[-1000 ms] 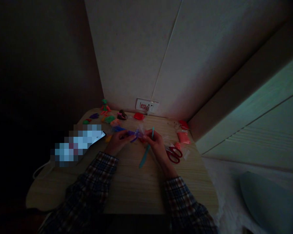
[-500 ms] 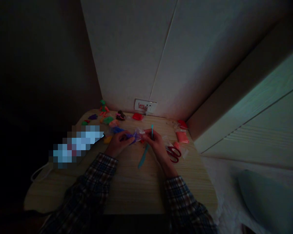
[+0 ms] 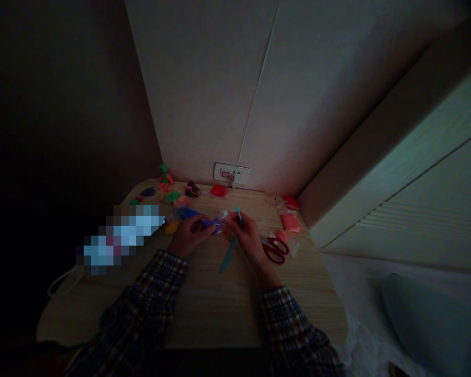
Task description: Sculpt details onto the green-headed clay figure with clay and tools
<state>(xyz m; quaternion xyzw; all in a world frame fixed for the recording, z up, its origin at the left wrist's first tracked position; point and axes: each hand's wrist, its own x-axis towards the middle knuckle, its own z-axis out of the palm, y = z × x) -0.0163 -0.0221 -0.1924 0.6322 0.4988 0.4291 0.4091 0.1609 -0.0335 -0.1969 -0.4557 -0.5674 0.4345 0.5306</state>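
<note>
A clear plastic bag with purple modelling clay [image 3: 216,225] is held up between both hands over the table's middle. My left hand [image 3: 186,236] is closed on its purple end, thumb on top. At the clear, crumpled end, my right hand [image 3: 248,236] pinches the plastic. A teal plastic clay knife [image 3: 228,255] also rests in the right hand, its blade slanting down toward me and its thin end poking up past the fingers. Red-handled scissors [image 3: 275,250] lie just right of that hand. Blue clay [image 3: 188,212] and yellow clay [image 3: 172,228] lie beside the left hand.
On the wooden table [image 3: 215,309], a bright phone [image 3: 121,238], blurred out, stands at left. A green-and-orange clay figure [image 3: 165,178], brown clay [image 3: 192,189] and a red packet [image 3: 219,190] line the back. Pink packets [image 3: 290,222] sit at right. Behind is a wall socket [image 3: 231,174].
The teal knife's upper end has tipped to the left in my right hand. Both hands keep their hold on the purple clay bag. The whole view has shifted slightly.
</note>
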